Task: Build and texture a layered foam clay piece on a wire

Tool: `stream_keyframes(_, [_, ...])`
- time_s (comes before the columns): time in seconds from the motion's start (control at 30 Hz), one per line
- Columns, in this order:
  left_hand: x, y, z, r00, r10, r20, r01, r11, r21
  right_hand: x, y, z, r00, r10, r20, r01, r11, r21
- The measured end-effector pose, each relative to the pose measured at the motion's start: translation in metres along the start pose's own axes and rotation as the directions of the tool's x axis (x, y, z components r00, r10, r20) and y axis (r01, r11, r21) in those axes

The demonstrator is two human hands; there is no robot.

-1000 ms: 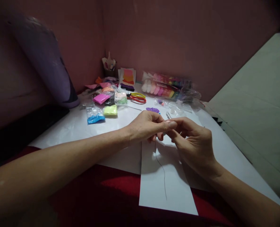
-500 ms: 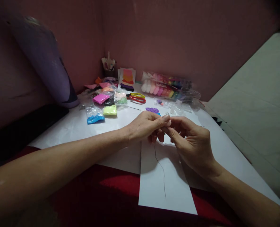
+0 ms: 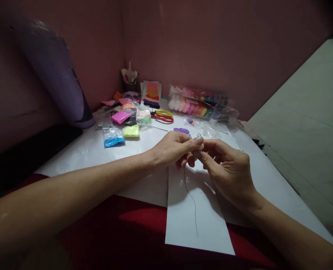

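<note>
Left hand (image 3: pixel 173 150) and right hand (image 3: pixel 232 170) were pinched around a silvery piece (image 3: pixel 199 135), perhaps for steadiness; dark thread (image 3: pixel 194 204) was seen below.

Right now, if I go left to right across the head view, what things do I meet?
Big purple bundle → blue packet → yellow packet → left hand → right hand.
</note>
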State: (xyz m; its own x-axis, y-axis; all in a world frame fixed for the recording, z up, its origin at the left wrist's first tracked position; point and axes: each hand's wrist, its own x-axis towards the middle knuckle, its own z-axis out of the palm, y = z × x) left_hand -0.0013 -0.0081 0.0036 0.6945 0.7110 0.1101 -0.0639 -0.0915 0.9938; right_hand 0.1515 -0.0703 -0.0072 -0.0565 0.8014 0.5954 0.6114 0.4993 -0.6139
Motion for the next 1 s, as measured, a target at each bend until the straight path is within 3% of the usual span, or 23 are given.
stream_keyframes(1.0, [0.0008,0.0008,0.0000,1.000,-0.003,0.003,0.003,1.000,0.020,-0.0019,0.0004,-0.0014,1.000,0.000,0.017,0.000,1.000,0.031])
